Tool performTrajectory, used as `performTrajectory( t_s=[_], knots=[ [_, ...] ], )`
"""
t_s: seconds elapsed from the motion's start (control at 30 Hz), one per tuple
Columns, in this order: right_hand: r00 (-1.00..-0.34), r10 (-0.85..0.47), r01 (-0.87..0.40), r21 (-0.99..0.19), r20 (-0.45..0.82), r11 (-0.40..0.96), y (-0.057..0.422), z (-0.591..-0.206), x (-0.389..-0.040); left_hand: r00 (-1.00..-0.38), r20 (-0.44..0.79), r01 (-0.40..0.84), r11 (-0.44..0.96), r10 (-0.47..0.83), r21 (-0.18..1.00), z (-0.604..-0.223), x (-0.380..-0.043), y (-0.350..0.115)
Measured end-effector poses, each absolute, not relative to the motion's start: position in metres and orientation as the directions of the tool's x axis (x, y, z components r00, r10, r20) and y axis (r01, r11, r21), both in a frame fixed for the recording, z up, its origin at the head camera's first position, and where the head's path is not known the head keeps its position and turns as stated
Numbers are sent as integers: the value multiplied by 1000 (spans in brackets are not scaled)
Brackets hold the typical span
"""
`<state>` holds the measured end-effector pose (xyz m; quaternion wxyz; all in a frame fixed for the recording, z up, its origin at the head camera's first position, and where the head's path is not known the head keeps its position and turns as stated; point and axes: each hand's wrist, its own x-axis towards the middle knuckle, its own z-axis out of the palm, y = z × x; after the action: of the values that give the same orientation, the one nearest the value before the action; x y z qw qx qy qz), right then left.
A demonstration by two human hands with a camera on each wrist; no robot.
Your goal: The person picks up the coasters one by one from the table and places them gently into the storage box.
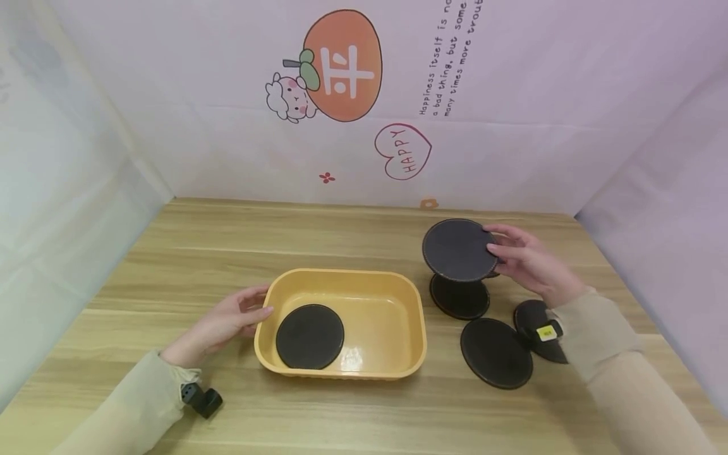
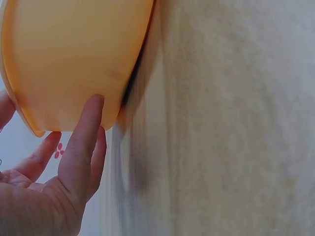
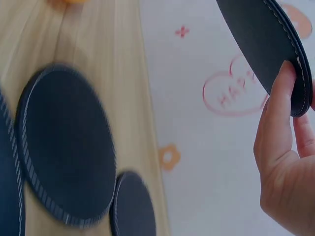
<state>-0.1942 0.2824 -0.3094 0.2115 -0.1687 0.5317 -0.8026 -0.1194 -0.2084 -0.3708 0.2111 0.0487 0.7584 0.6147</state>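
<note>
In the head view, the left hand (image 1: 236, 319) holds the left end of a yellow rectangular plastic basin (image 1: 339, 276), its thumb at the rim. The left wrist view shows fingers of that hand against the basin's outer wall (image 2: 74, 64). One round black coaster (image 1: 309, 337) lies inside the basin, at its left. Above the table, the right hand (image 1: 526, 259) pinches another round black coaster (image 1: 457, 249) by its edge. Light stitching runs around that coaster (image 3: 266, 44) in the right wrist view; some of the fingers behind it are hidden.
Several more black coasters lie on the wooden table right of the basin: one (image 1: 461, 300) under the raised coaster, one (image 1: 497, 352) nearer, and one (image 1: 537, 316) partly behind the right sleeve. A printed cloth (image 1: 227, 145) hangs at the table's back edge, with cloth at both sides.
</note>
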Motion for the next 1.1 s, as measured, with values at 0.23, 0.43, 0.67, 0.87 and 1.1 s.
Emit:
performTrajectory(
  t_s=[0.23, 0.43, 0.67, 0.87, 1.1],
  knots=[
    [-866, -499, 183, -953, -41, -240, 238, -290, -196, -909, -265, -186, 256, 321, 949, -370, -120, -209],
    [-848, -522, 177, -978, -93, -113, 201, -279, -200, -911, -267, -187, 264, 314, 946, -372, -120, -209],
    [-786, -609, 136, -991, -105, -5, 163, -281, -206, -910, -269, -191, 257, 315, 947, -372, -121, -209],
    [-729, -671, 104, -991, -135, 86, 130, -285, -207, -909, -270, -190, 261, 317, 946, -372, -121, -208],
    [-673, -701, 49, -960, -236, 276, 89, -293, -207, -907, -282, -202, 264, 313, 943, -373, -122, -209]
  ],
)
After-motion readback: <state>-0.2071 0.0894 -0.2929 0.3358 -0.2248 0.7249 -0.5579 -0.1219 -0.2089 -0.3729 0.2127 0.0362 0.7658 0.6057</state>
